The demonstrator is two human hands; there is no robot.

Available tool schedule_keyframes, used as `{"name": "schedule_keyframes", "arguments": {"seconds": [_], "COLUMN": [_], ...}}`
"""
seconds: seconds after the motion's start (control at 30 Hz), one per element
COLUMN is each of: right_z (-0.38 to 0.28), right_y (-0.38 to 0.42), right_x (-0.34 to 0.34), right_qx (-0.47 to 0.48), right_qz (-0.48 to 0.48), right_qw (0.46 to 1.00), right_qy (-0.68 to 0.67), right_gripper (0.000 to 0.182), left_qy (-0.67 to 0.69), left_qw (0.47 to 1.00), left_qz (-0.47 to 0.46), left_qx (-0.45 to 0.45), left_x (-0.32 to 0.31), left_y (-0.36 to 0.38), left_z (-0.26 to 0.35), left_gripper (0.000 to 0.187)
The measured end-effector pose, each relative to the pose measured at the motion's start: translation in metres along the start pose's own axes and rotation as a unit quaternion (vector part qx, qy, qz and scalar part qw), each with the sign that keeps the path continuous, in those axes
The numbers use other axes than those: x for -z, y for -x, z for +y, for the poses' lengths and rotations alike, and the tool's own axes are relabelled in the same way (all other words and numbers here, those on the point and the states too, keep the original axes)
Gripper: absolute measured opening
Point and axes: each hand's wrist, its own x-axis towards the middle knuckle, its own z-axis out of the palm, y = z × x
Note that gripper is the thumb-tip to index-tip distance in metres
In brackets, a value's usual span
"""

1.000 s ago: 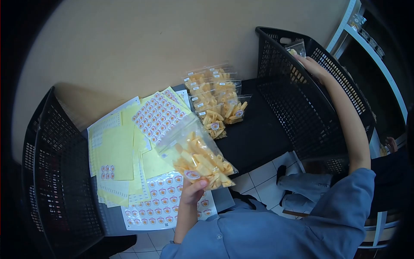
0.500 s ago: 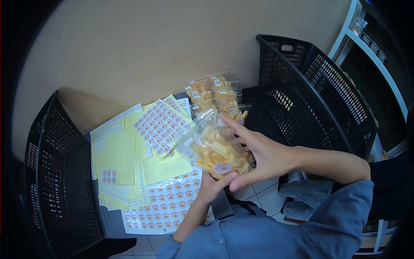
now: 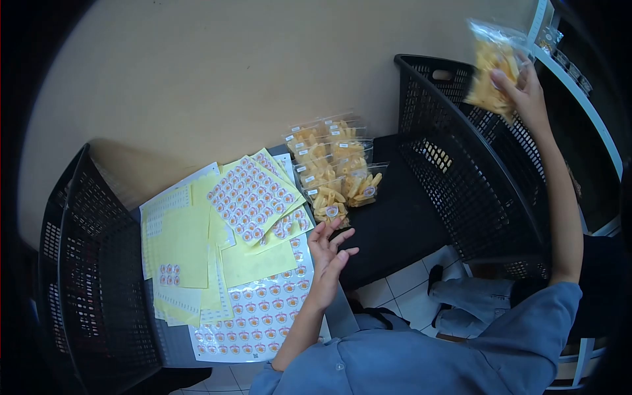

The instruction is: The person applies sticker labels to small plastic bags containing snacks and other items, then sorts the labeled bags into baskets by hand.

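Observation:
Pinched in my right hand (image 3: 530, 95) is a clear plastic bag of yellow tube-shaped snacks (image 3: 494, 72), held up over the black crate (image 3: 447, 125) on the right. A round label shows partly beside my thumb. My left hand (image 3: 328, 260) is open, its fingers loosely curled and apart, with nothing in it. It hovers just in front of several similar snack bags (image 3: 329, 191), which stand in rows on the table. Sheets of round stickers (image 3: 250, 197) lie to the left of that hand.
Another black crate (image 3: 92, 263) stands at the left end of the table. Yellow backing sheets (image 3: 181, 243) overlap on a large sticker sheet (image 3: 263, 316). A black surface (image 3: 395, 217) lies beside the bags. Behind rises a beige wall (image 3: 230, 72), and a white-framed shelf (image 3: 573, 85) is at far right.
The snack bag has left my left hand and swung up and right in my right hand, over the right crate. My left hand has opened, and the front standing bags are now uncovered.

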Motion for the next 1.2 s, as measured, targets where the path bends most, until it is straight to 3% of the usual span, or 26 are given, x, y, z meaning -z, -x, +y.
{"name": "schedule_keyframes", "arguments": {"seconds": [0.03, 0.1, 0.17, 0.23, 0.33, 0.43, 0.5, 0.57, 0.6, 0.63, 0.67, 0.7, 0.73, 0.8, 0.83, 0.9, 0.97, 1.0, 1.13, 1.2], "right_z": [0.035, 0.095, 0.129, 0.147, 0.146, 0.128, 0.139, 0.158, 0.166, 0.15, 0.131, 0.088, 0.041, -0.025, -0.043, -0.054, -0.04, -0.043, 0.007, 0.019], "right_y": [-0.005, 0.003, 0.024, 0.036, 0.038, 0.034, 0.033, 0.033, 0.026, 0.017, 0.005, -0.005, -0.004, 0.002, 0.002, 0.01, 0.022, 0.034, 0.072, 0.074], "right_x": [0.01, 0.016, 0.003, -0.011, -0.025, -0.026, -0.022, -0.021, -0.016, -0.02, -0.016, -0.012, -0.017, -0.031, -0.044, -0.084, -0.133, -0.154, -0.229, -0.232], "right_qx": [-0.026, -0.136, -0.236, -0.26, -0.211, -0.189, -0.184, -0.231, -0.227, -0.174, -0.138, -0.115, -0.018, 0.201, 0.257, 0.25, 0.269, 0.234, 0.179, 0.155], "right_qz": [0.021, -0.045, -0.116, -0.165, -0.154, -0.156, -0.177, -0.14, -0.147, -0.066, -0.034, -0.018, 0.022, 0.022, -0.012, -0.104, -0.256, -0.328, -0.43, -0.456], "right_qw": [0.994, 0.982, 0.964, 0.942, 0.943, 0.948, 0.935, 0.921, 0.933, 0.944, 0.973, 0.983, 0.991, 0.953, 0.945, 0.939, 0.893, 0.865, 0.809, 0.815], "right_qy": [0.101, 0.12, 0.03, 0.13, 0.204, 0.203, 0.245, 0.28, 0.238, 0.273, 0.18, 0.142, 0.132, 0.225, 0.2, 0.214, 0.252, 0.3, 0.357, 0.322], "right_gripper": [0.053, 0.049, 0.049, 0.046, 0.044, 0.037, 0.041, 0.061, 0.081, 0.093, 0.093, 0.084, 0.065, 0.048, 0.042, 0.042, 0.05, 0.05, 0.043, 0.024], "left_qy": [0.0, 0.05, 0.052, 0.07, 0.085, 0.091, 0.095, 0.111, 0.112, 0.113, 0.114, 0.114, 0.117, 0.119, 0.126, 0.133, 0.141, 0.138, 0.128, 0.122], "left_qw": [1.0, 0.997, 0.995, 0.989, 0.986, 0.986, 0.985, 0.984, 0.984, 0.982, 0.98, 0.98, 0.978, 0.976, 0.974, 0.972, 0.968, 0.969, 0.967, 0.965], "left_qz": [0.001, 0.058, 0.078, 0.123, 0.138, 0.141, 0.141, 0.139, 0.14, 0.149, 0.159, 0.16, 0.17, 0.179, 0.184, 0.19, 0.203, 0.202, 0.215, 0.225], "left_qx": [0.0, -0.01, -0.03, -0.037, -0.029, -0.02, -0.016, -0.016, -0.016, -0.024, -0.03, -0.028, -0.037, -0.046, -0.047, -0.048, -0.034, -0.034, -0.047, -0.049], "left_x": [0.004, 0.013, 0.021, 0.028, 0.03, 0.03, 0.029, 0.027, 0.027, 0.026, 0.025, 0.024, 0.023, 0.024, 0.025, 0.025, 0.026, 0.026, 0.029, 0.032], "left_y": [0.0, -0.002, -0.004, -0.005, -0.005, -0.005, -0.005, -0.004, -0.003, -0.004, -0.004, -0.003, -0.003, -0.003, -0.003, -0.003, -0.004, -0.003, -0.004, -0.004], "left_z": [-0.003, -0.006, -0.006, -0.008, -0.008, -0.008, -0.009, -0.008, -0.007, -0.007, -0.007, -0.006, -0.005, -0.004, -0.005, -0.006, -0.007, -0.007, -0.006, -0.005], "left_gripper": [0.065, 0.051, 0.043, 0.04, 0.037, 0.037, 0.037, 0.036, 0.036, 0.036, 0.036, 0.036, 0.035, 0.035, 0.035, 0.035, 0.034, 0.034, 0.034, 0.035]}}
